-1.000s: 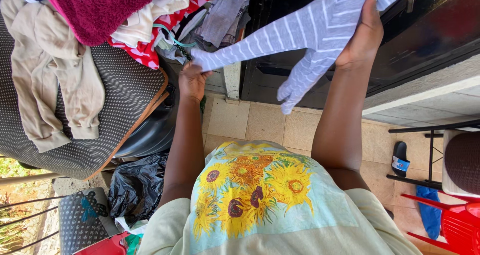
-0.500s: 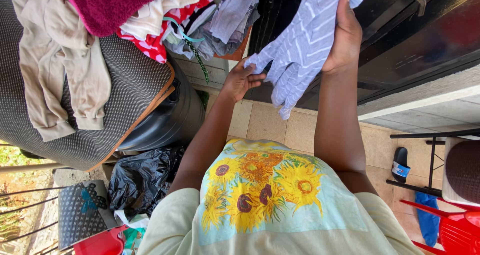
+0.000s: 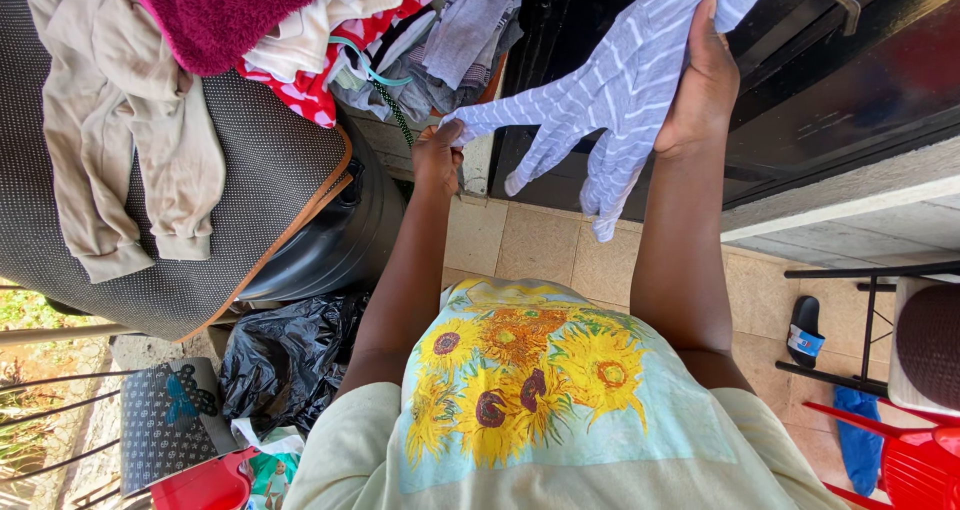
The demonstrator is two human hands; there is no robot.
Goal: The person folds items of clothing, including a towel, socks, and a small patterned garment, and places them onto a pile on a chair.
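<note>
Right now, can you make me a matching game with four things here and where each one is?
Things:
1. striped grey garment
2. beige top
3. black plastic bag
4. black sandal

Places:
A. on the tiled floor, beside a black metal frame
B. on the ground under the black barrel
C. held up between the left hand and right hand
D. spread on the dotted dark mat, left of the clothes pile

Pairs: 1-C, 2-D, 3-B, 4-A
</note>
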